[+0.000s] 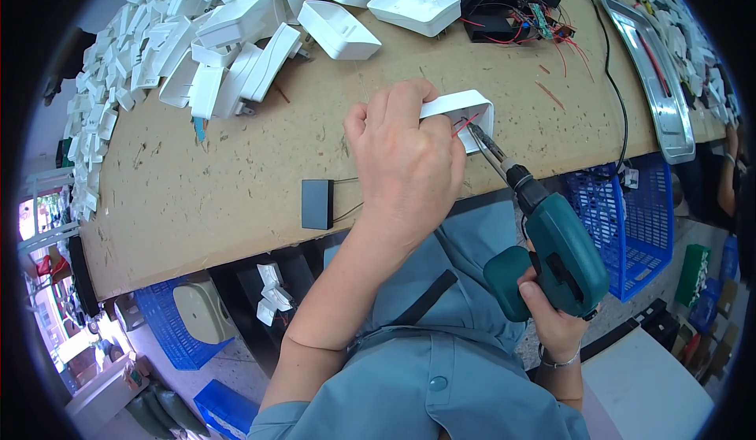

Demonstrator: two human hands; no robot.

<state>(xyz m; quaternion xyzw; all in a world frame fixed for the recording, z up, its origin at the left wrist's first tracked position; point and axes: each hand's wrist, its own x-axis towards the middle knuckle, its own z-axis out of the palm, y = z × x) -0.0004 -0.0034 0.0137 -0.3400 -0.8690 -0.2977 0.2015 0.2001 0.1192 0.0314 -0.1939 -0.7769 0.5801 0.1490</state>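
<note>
A white plastic housing point(477, 106), shaped like an open shell, stands near the table's front edge, with a red wire inside it. My left hand point(405, 144) is closed around its left side, and the fingertips are partly hidden behind it. In my right hand point(549, 314) is a green pistol-shaped soldering gun point(565, 247), gripped by the handle. Its thin metal tip reaches into the housing beside the wire. Left of my left wrist, a small black box point(317, 204) with thin wires lies on the table.
White housings point(236, 30) are heaped along the table's far left side. Black parts with red wires and green circuit boards point(539, 14) sit at the back. A black cable point(622, 109) runs beside a metal tray point(650, 77) on the right. A blue basket point(630, 219) stands below the edge.
</note>
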